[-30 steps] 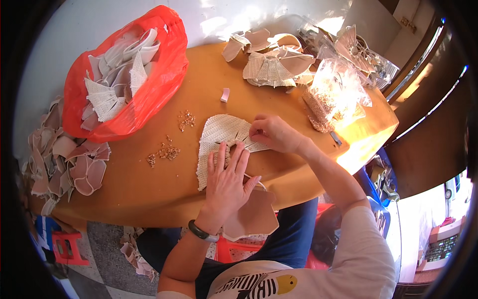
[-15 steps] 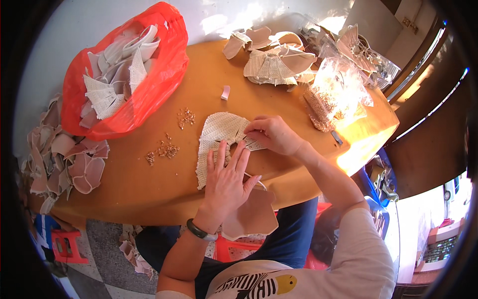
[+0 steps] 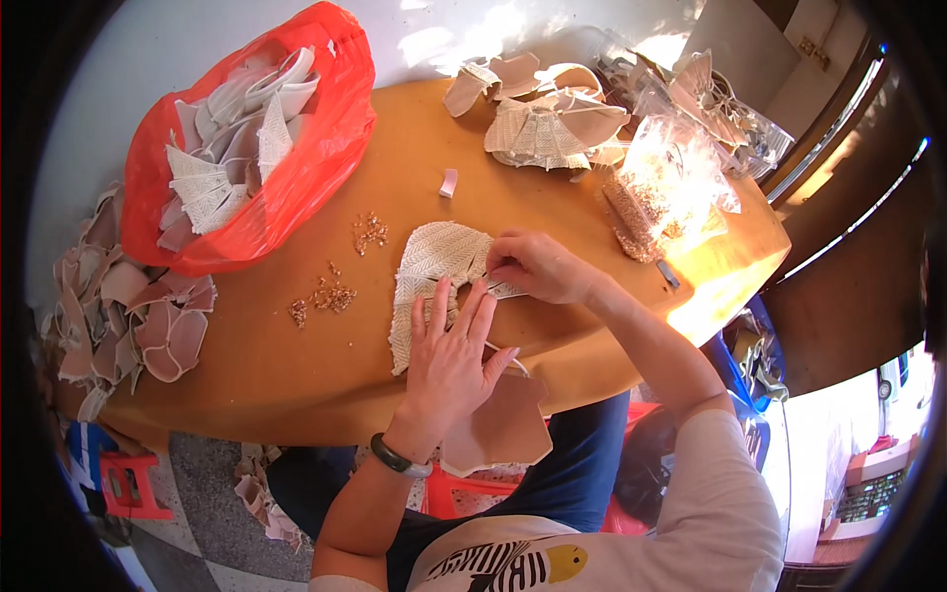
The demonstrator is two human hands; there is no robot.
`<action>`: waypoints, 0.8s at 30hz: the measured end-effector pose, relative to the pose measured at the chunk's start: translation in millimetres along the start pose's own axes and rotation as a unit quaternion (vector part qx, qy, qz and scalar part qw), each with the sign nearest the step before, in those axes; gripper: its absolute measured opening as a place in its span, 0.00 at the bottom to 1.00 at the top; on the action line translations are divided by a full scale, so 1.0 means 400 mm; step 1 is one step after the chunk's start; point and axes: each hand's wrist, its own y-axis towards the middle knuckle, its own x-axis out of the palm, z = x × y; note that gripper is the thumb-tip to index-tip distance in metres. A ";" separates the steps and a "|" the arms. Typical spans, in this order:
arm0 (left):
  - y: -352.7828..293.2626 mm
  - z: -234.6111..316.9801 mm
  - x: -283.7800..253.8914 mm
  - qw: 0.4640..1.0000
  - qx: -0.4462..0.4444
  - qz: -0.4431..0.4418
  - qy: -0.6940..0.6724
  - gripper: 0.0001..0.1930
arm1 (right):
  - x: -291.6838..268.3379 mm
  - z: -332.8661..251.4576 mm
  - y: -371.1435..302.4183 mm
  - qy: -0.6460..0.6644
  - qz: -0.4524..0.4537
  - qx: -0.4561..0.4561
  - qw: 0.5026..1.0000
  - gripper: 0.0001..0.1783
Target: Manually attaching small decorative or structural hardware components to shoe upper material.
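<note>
The right hand (image 3: pixel 545 268) has its fingers curled and the thumb and forefinger drawn together at the right end of a woven cup (image 3: pixel 434 249); what, if anything, they pinch there is too small to tell. The left hand (image 3: pixel 446 357) lies palm down with its fingers spread and gripping nothing, its fingertips resting on the lower middle of the cup.

So the cup lies directly under the left fingertips and just to the left of the right fingertips. Its long axis is a curve, running from the lower left, up and over, then down toward the right hand, with the hollow side facing the person. The right hand is nearer to that right end, the left hand to the inner edge.

The cup is cream, with a herringbone weave, a gathered inner edge and narrow slits toward the right. It rests on the orange-brown table (image 3: pixel 247 370). Below the left hand, a smooth pink cup (image 3: pixel 501 419) with a pale rim hangs past the table's near edge (whether a strap joins the two is hidden by the hand).

Farther left sit small coppery bits (image 3: pixel 333 298) in loose heaps. Beyond them is a red bag (image 3: pixel 340 148) full of similar cups; a clear bag (image 3: pixel 671 178) stands at the far right.
</note>
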 end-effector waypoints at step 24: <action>0.021 0.061 0.006 0.998 -0.046 -0.021 0.047 0.36 | -0.045 -0.012 0.165 -0.042 -0.267 0.215 0.938 0.13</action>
